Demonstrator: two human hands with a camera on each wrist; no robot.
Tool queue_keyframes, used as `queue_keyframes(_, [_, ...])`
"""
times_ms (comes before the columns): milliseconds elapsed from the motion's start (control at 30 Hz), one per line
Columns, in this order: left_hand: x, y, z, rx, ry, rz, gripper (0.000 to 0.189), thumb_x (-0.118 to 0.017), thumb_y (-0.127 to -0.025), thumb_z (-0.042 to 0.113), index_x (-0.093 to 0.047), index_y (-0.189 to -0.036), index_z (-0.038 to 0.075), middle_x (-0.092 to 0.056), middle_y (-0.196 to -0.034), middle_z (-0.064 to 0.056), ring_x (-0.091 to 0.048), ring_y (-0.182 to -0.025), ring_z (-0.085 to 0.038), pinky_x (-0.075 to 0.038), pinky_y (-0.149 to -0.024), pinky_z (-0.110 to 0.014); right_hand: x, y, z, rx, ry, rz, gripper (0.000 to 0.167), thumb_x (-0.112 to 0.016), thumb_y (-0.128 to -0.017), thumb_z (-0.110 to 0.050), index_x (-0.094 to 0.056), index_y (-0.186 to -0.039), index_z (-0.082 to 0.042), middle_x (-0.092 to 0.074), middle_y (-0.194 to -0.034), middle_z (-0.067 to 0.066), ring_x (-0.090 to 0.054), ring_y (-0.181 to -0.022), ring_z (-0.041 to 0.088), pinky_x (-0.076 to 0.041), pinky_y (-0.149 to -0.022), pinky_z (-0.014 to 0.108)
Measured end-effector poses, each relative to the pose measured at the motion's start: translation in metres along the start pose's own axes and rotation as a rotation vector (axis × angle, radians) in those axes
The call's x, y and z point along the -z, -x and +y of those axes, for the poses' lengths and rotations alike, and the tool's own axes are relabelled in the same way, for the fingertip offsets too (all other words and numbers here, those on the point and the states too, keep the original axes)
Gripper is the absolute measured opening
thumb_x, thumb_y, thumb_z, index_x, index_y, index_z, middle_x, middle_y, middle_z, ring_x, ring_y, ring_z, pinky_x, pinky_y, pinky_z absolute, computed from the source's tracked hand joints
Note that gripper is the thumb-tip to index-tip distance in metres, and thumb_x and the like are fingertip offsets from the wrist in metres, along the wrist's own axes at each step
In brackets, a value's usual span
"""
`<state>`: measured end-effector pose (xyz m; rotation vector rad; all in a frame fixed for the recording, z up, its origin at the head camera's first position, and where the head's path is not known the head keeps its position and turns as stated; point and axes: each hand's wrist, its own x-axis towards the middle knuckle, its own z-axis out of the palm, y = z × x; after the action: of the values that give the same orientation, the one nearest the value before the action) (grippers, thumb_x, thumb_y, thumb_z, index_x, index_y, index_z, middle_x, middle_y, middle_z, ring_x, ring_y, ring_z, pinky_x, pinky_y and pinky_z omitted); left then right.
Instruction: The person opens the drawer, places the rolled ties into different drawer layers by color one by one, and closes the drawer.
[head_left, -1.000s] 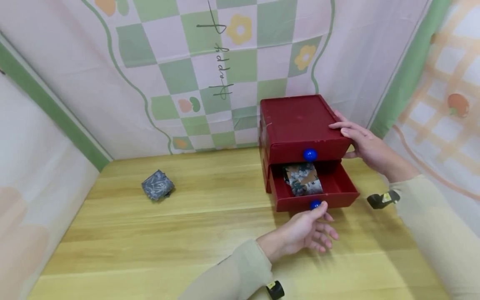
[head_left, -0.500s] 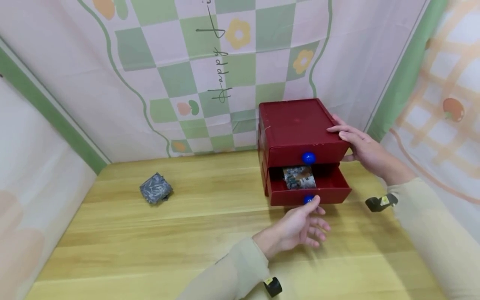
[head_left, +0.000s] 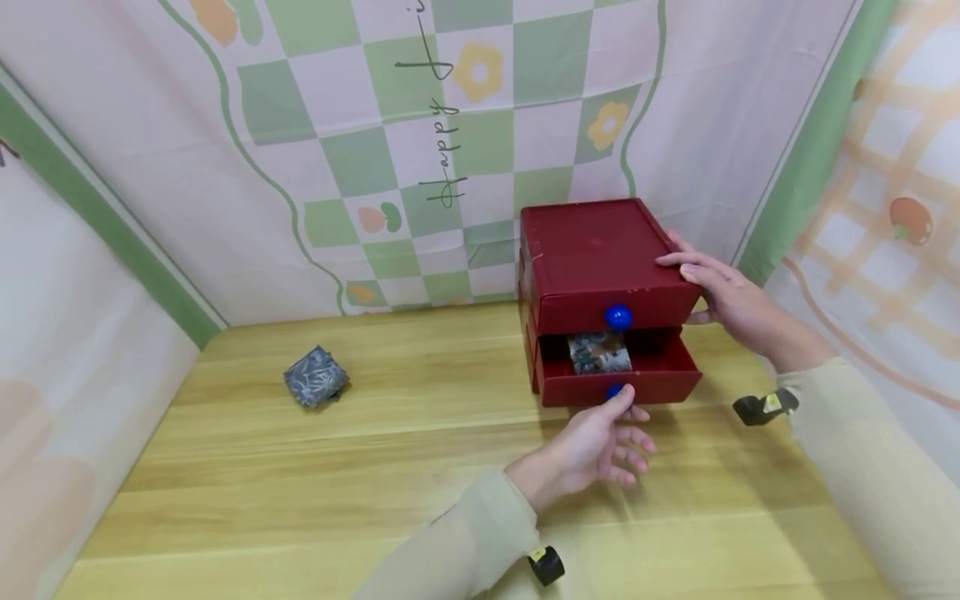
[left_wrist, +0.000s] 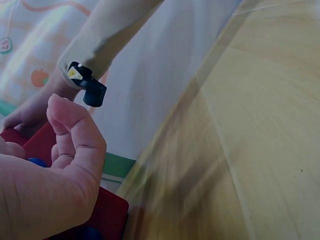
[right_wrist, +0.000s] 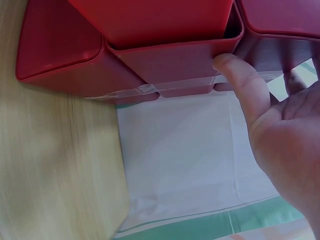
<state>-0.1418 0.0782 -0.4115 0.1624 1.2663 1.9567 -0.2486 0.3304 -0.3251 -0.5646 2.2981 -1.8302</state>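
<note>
A dark red two-drawer box (head_left: 592,250) stands at the right of the table in the head view. Its lower drawer (head_left: 660,387) is partly out, and a patterned folded cloth (head_left: 598,354) lies inside. My left hand (head_left: 581,450) has its thumb on the lower drawer's blue knob (head_left: 614,390), mostly covering it. The other left fingers fan out loosely below. On the box's right side rests my right hand (head_left: 731,304), some fingers along the top edge. In the right wrist view a right finger (right_wrist: 245,82) presses the red side wall (right_wrist: 170,57).
A grey leaf-patterned folded cloth (head_left: 316,377) lies at the left of the wooden table (head_left: 337,483). Behind the box hangs a green-and-white checked curtain (head_left: 427,142). The upper drawer (head_left: 577,310) is closed, its blue knob (head_left: 618,317) facing forward.
The lower drawer has slid inward, covering more of the cloth inside. My left hand has moved forward with its knob. The right hand stays against the box.
</note>
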Motion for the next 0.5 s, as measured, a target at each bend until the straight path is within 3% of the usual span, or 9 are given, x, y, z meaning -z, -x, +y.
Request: queue_keyframes(500, [0.0028,-0.0109,0.0069,-0.019,-0.040,0.055,0.057,-0.050,-0.100,0.060,-0.060,-0.118,0.007,-0.065,-0.084,-0.004,-0.059,-0.062,-0.016,-0.051,-0.053,-0.025,-0.0005,0.0005,-0.0004,0.015,-0.013,0.003,0.042,-0.037,-0.112,-0.029,-0.049,-0.149,-0.014,0.002,-0.170,-0.010,-0.008,-0.152,0.029,-0.060,-0.078,0.035])
